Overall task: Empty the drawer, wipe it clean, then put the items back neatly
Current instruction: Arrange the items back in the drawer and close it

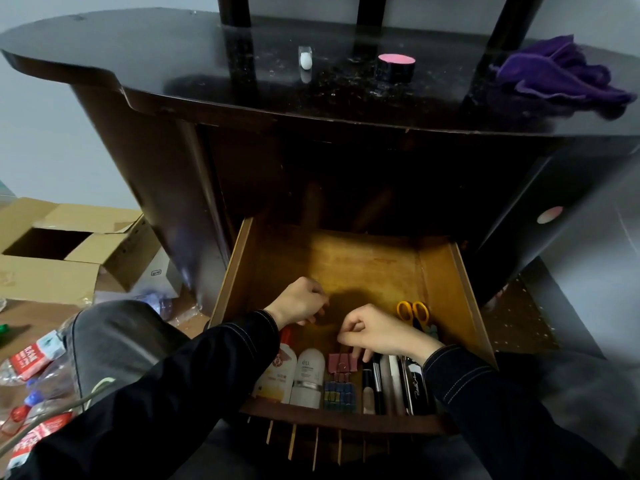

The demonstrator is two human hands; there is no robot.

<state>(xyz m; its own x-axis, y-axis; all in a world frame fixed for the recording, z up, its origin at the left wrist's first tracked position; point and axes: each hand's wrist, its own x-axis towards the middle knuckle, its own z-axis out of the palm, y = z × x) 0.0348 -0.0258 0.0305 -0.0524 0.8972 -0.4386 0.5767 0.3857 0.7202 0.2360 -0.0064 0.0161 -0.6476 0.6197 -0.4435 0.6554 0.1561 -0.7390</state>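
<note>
The wooden drawer (446, 271) is pulled out below the dark desk. Along its front lie two white bottles (308, 375), pink binder clips (341, 362), small coloured clips (340, 393), several pens (388, 382) and yellow-handled scissors (412, 311). My left hand (301, 301) hovers over the bare drawer floor with its fingers curled, and nothing shows in it. My right hand (375, 334) is curled over the pink clips and the pen tops. Its fingertips hide whether they pinch anything.
On the desk top (173, 57) lie a purple cloth (557, 72), a roll of black tape (396, 66) and a small white object (305, 58). An open cardboard box (69, 244) and plastic bottles (34, 368) litter the floor on the left.
</note>
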